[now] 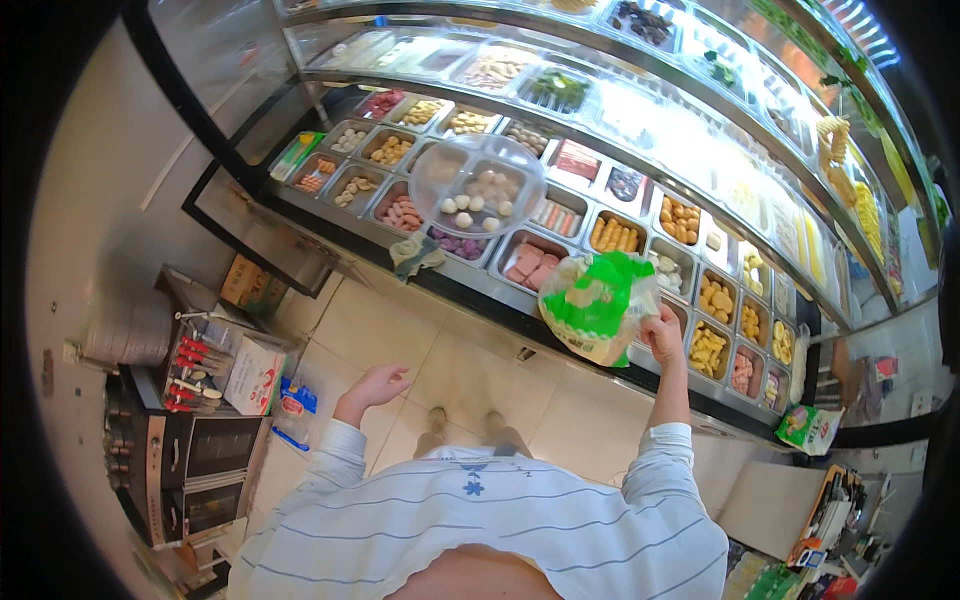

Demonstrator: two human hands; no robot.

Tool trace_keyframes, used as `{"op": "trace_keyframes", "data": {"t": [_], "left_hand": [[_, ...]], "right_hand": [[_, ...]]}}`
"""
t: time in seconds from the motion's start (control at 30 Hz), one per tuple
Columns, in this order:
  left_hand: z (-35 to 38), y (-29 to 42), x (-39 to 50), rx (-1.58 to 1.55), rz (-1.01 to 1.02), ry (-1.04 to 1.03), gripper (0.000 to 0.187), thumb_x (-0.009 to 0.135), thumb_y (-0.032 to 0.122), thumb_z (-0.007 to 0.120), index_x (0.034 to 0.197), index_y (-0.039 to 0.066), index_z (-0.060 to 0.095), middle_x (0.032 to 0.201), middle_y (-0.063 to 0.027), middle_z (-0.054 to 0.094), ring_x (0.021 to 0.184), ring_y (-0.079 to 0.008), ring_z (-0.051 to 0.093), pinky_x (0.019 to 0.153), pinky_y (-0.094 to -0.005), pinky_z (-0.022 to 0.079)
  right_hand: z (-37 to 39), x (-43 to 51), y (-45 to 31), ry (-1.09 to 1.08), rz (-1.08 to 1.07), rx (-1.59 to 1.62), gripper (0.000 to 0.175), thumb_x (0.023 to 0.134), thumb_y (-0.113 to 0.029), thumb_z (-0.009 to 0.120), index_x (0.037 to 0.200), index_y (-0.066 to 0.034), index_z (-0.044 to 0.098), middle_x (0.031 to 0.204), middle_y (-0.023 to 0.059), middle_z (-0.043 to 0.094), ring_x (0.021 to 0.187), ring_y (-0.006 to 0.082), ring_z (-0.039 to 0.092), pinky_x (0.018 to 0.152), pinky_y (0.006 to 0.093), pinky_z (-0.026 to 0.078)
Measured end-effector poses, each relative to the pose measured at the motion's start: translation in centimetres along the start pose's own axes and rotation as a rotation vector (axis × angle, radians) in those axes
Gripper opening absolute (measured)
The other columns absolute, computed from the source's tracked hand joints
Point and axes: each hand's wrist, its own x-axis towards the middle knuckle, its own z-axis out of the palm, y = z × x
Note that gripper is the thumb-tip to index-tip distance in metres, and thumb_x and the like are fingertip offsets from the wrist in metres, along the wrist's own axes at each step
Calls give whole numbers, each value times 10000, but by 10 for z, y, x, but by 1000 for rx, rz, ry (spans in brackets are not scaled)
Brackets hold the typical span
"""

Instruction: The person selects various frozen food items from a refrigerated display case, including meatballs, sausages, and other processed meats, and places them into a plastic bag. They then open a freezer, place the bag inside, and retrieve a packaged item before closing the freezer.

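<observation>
My right hand [663, 334] grips the edge of a green and clear plastic food bag [600, 306], which hangs over the front rows of food trays. Pale food shows through the bag. My left hand [381, 385] hangs over the tiled floor with fingers loosely curled and nothing in it. A round translucent plastic lid or tray [480, 157] rests over several metal pans, with white balls [465, 210] on or under it; I cannot tell which. Beside the bag is a pan of pink luncheon-meat slices [529, 265]. A crumpled cloth [415, 253] lies on the counter's front edge.
Glass shelves [570, 82] rise behind the pans. An open framed door [247, 225] stands left. Below it are a cardboard box [252, 285], a cabinet [217, 450] and a blue plastic package [298, 397]. Another green bag [810, 427] sits at the counter's right end.
</observation>
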Motion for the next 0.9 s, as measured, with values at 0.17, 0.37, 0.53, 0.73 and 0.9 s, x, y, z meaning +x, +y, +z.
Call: {"op": "trace_keyframes", "data": {"t": [0.17,0.37,0.53,0.73,0.9], "left_hand": [[16,43,24,-63,41,-162,429,842,276,602,1183,26,534,1011,-143,633,907,-230,614,769,-323,498],[35,104,56,-100,129,-297,457,845,307,579,1195,18,524,1041,-171,620,927,-255,610,793,-322,487],[24,113,63,-98,151,-277,458,848,309,574,1196,16,525,1050,-184,613,946,-275,606,813,-327,481],[-18,84,68,-151,154,-256,433,839,255,611,1195,23,528,1096,-153,597,976,-223,587,832,-321,476],[-121,59,91,-338,29,-224,439,869,261,593,1241,51,491,1072,-57,594,939,-158,569,829,-271,456]], "right_hand": [[-6,7,7,154,-40,-165,267,680,2,553,942,-25,505,638,31,507,417,96,406,391,235,316],[7,1,-5,275,-90,-249,362,674,-3,545,1032,-3,496,717,54,552,437,80,425,395,233,325],[14,-29,-23,372,-228,-214,381,696,-10,527,1076,-3,509,819,54,592,588,70,487,516,200,371],[50,-87,-59,219,-328,-196,26,799,-33,602,791,-17,621,733,5,602,620,64,510,552,194,388],[161,-72,-41,-496,-327,-293,89,777,-89,681,752,-21,629,699,4,593,606,78,509,548,229,412]]}}
